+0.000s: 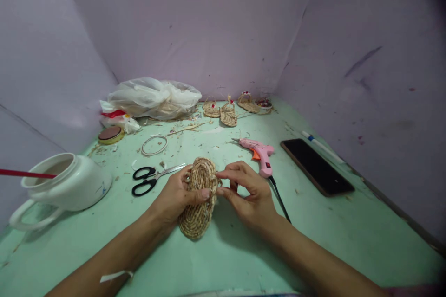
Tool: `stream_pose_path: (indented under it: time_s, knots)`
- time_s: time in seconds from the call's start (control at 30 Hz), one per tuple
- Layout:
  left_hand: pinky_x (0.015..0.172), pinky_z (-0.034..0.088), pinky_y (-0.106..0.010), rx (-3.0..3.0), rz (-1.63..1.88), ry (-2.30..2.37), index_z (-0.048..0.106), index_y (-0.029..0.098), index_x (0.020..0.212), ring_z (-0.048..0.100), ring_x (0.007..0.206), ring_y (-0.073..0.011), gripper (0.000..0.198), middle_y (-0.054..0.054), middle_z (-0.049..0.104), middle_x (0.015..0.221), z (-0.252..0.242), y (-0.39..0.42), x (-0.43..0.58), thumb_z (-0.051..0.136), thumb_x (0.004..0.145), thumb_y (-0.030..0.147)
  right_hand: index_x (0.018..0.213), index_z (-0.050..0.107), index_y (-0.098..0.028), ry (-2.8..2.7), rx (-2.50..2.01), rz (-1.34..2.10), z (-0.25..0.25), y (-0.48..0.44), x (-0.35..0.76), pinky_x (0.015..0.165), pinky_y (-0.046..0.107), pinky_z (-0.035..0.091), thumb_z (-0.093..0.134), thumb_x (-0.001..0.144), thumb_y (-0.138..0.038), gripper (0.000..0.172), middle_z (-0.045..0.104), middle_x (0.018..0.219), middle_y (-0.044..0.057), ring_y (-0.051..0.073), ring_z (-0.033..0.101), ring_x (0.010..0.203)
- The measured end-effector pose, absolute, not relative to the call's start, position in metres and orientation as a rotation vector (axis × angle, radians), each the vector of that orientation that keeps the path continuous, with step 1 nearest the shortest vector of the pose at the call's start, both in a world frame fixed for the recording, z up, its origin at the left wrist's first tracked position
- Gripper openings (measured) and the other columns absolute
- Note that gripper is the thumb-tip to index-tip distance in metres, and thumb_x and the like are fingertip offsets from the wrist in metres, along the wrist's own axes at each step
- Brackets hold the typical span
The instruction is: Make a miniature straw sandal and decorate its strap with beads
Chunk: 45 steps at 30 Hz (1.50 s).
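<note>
Sole [198,218] is in my left hand [177,195], mid-bench, straight in front of me. Left grip is narrow: thumb flat across the woven face, fingers wrapped round the left edge and behind.

Key relation: long axis runs away from me, far end leaning a bit right. My right hand [252,197] comes at it side-on, at the right edge, roughly mid-length. So the sole lies left of my right fingertips, and they work across the axis, not along it. Left hand is nearer, since it carries the piece; right only meets the rim.

Right fingers: index and thumb at the rim with a small gap between, index on the far side, other fingers curled. A bit of braid shows in that gap; can't tell if I'm pinching it or just touching.

Glue gun [258,151] lies beyond my right hand, nozzle pointing left. Scissors [149,181] just left of my left hand, blade tips partly behind it.

Hidden: back of the sole, left fingertips. Can't tell if the near end touches the bench [237,255]. Gun cord [278,197] goes out of sight behind my right forearm. Both forearms cut off at bottom.
</note>
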State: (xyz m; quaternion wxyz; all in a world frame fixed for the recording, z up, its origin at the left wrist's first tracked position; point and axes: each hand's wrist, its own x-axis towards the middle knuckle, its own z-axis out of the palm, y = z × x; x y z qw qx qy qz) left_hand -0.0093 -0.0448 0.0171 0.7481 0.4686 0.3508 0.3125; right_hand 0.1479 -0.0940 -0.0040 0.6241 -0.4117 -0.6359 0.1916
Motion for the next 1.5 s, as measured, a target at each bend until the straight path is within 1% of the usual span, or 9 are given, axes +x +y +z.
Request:
stream_pose_path:
  time_s: [0.23,0.53,0.8,0.93,1.1,1.2,1.3,1.37,1.5]
  knots:
    - [0.055,0.046,-0.023,1.011,0.682,0.785,0.057,0.016,0.097,0.057,0.062,-0.0134,0.053,-0.001,0.062,0.074,0.0158,-0.0441,-0.0101,0.081,0.05,0.02,0.094,0.065,-0.023,-1.487,-0.981,0.453,-0.0042,-0.0948,0.1479,0.054,0.024,0.047,0.062,0.073,-0.008,0.027,0.056,0.082,0.002,0.011,0.051,0.063]
    - [0.056,0.045,-0.023,1.007,0.683,0.78,0.058,0.016,0.093,0.056,0.063,-0.0139,0.05,-0.001,0.062,0.074,0.0187,-0.0448,-0.009,0.082,0.049,0.021,0.091,0.065,-0.023,-1.485,-0.993,0.432,-0.0016,-0.0958,0.1472,0.055,0.025,0.047,0.062,0.073,-0.01,0.023,0.059,0.081,0.002,0.012,0.053,0.062]
    - [0.058,0.045,-0.024,1.013,0.684,0.771,0.059,0.016,0.092,0.055,0.063,-0.0133,0.049,0.0,0.062,0.072,0.0175,-0.0448,-0.0094,0.082,0.049,0.021,0.089,0.065,-0.021,-1.466,-0.994,0.484,-0.001,-0.0954,0.1477,0.055,0.025,0.046,0.064,0.072,-0.011,0.019,0.06,0.08,0.002,0.012,0.052,0.062]
    - [0.061,0.046,-0.025,1.002,0.685,0.767,0.059,0.015,0.096,0.059,0.069,-0.0162,0.053,-0.004,0.066,0.08,0.019,-0.045,-0.0084,0.082,0.049,0.022,0.085,0.062,-0.021,-1.418,-1.075,0.555,-0.0021,-0.0951,0.1471,0.054,0.024,0.045,0.065,0.072,-0.015,0.014,0.061,0.075,0.0,0.01,0.05,0.057]
    - [0.059,0.046,-0.025,0.98,0.695,0.786,0.058,0.015,0.095,0.06,0.066,-0.0164,0.055,-0.004,0.066,0.077,0.0211,-0.0457,-0.0078,0.083,0.047,0.023,0.08,0.057,-0.022,-1.29,-1.142,0.482,-0.0064,-0.0947,0.1448,0.051,0.024,0.044,0.07,0.066,-0.016,0.02,0.059,0.072,-0.003,0.01,0.049,0.053]
    - [0.063,0.048,-0.027,0.984,0.701,0.779,0.058,0.015,0.095,0.061,0.07,-0.0184,0.054,-0.004,0.067,0.079,0.0204,-0.0459,-0.0081,0.083,0.048,0.023,0.074,0.062,-0.021,-1.377,-1.043,0.367,-0.0052,-0.0951,0.1437,0.051,0.025,0.046,0.067,0.071,-0.013,0.011,0.061,0.069,0.0,0.012,0.055,0.056]
    - [0.068,0.048,-0.029,1.001,0.703,0.775,0.058,0.015,0.096,0.063,0.076,-0.0207,0.054,-0.006,0.068,0.083,0.019,-0.0453,-0.0083,0.082,0.048,0.022,0.074,0.069,-0.022,-1.418,-0.978,0.32,-0.0028,-0.0956,0.1437,0.053,0.027,0.05,0.064,0.073,-0.008,0.015,0.067,0.068,0.002,0.015,0.062,0.06]
    - [0.066,0.048,-0.029,1.018,0.7,0.779,0.058,0.015,0.096,0.062,0.074,-0.0199,0.053,-0.006,0.067,0.082,0.0181,-0.0447,-0.0083,0.082,0.049,0.022,0.074,0.071,-0.023,-1.429,-0.965,0.33,-0.0021,-0.0958,0.1447,0.054,0.028,0.051,0.064,0.073,-0.007,0.017,0.068,0.067,0.003,0.016,0.064,0.061]
    - [0.059,0.047,-0.025,1.034,0.707,0.786,0.056,0.015,0.093,0.058,0.066,-0.0151,0.05,-0.002,0.065,0.076,0.0176,-0.0443,-0.0084,0.081,0.049,0.021,0.076,0.072,-0.022,-1.483,-0.948,0.365,-0.0028,-0.0959,0.1471,0.053,0.026,0.052,0.062,0.074,-0.006,0.019,0.069,0.069,0.004,0.016,0.065,0.062]
